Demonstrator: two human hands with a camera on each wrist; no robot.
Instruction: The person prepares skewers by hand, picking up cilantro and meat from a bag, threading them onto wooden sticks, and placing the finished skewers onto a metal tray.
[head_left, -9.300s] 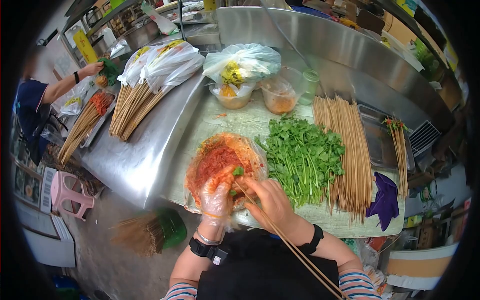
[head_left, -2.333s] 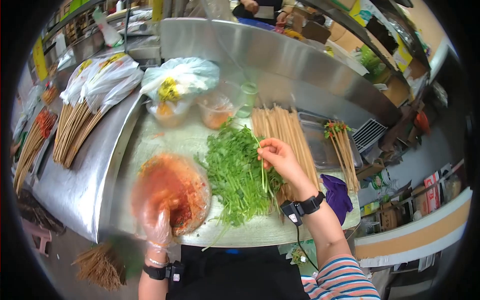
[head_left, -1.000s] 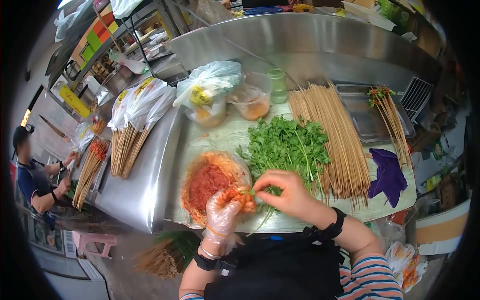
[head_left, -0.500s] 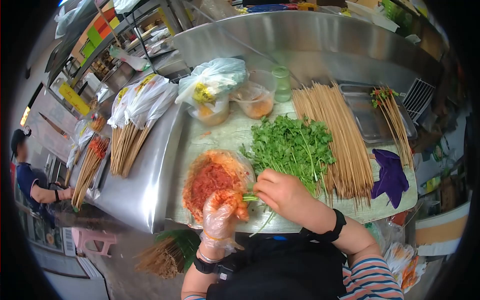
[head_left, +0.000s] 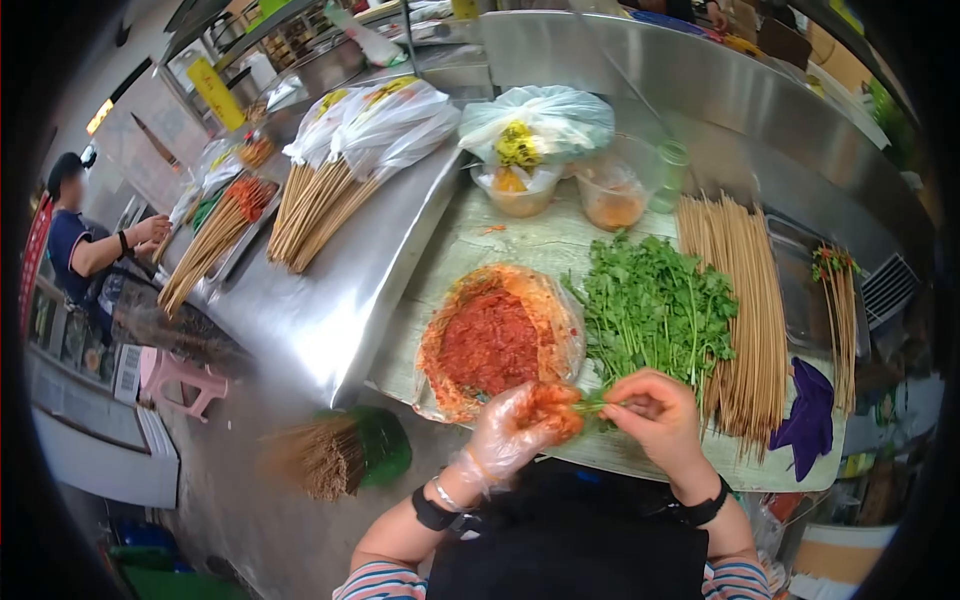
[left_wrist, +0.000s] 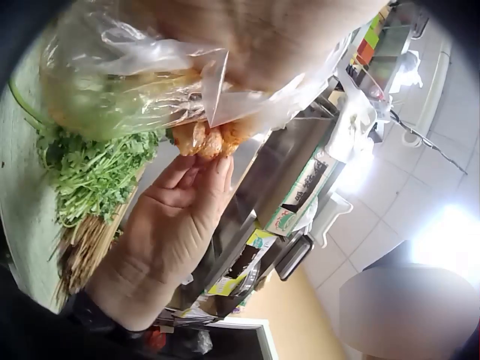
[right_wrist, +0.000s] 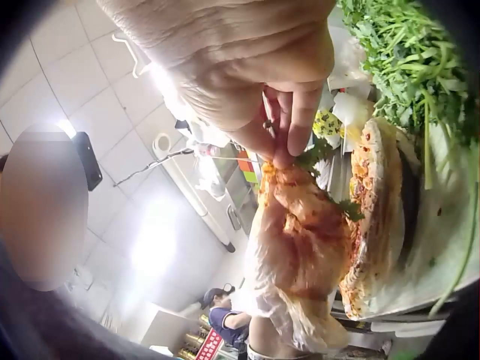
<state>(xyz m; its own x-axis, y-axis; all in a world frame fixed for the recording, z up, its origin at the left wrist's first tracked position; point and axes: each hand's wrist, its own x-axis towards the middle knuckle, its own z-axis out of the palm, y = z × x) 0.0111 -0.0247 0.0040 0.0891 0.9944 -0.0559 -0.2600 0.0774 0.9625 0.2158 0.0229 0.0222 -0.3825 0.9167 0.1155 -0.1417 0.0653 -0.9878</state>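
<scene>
My left hand (head_left: 515,430), in a clear plastic glove smeared with red sauce, has its fingers curled round one end of a short bunch of cilantro (head_left: 591,407). The bare right hand (head_left: 655,418) pinches the other end between thumb and fingers. In the right wrist view, cilantro leaves (right_wrist: 349,209) poke out beside the sauced glove. Both hands are at the table's front edge, just right of a plastic-lined bowl (head_left: 432,365) filled with red minced-looking mixture (head_left: 488,342). A heap of loose cilantro (head_left: 655,305) lies beyond the right hand.
Many bare wooden skewers (head_left: 745,320) lie right of the cilantro, beside a purple cloth (head_left: 805,420) and a metal tray (head_left: 790,265). Bagged skewers (head_left: 325,215) rest on the steel counter (head_left: 320,300). Plastic tubs (head_left: 612,200) stand behind. Another person (head_left: 85,250) is at far left.
Earlier the right hand held long skewers, then lifted a cilantro stem from the heap. Since then both hands have come together on the cilantro, and now sit lower and right of the bowl.
</scene>
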